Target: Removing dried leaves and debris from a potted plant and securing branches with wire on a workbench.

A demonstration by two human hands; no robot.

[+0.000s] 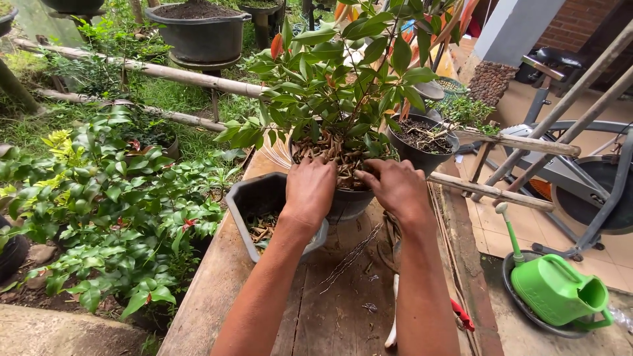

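Note:
A leafy green plant (343, 72) stands in a dark round pot (349, 203) on a wooden bench (217, 290). The pot's top is covered with dry brown bark and root pieces. My left hand (310, 188) rests on the near left rim of the pot, fingers in the dry matter. My right hand (395, 186) is at the near right rim, fingers curled and picking at the dry pieces. An angular grey pot (254, 198) with some dry chips in it sits just left of my left forearm.
A second dark pot (422, 146) with soil stands behind on the right. A green watering can (557, 290) sits in a dark basin on the tiled floor. Bamboo poles, shrubs at left, an exercise bike at right, red-handled tool near the bench edge.

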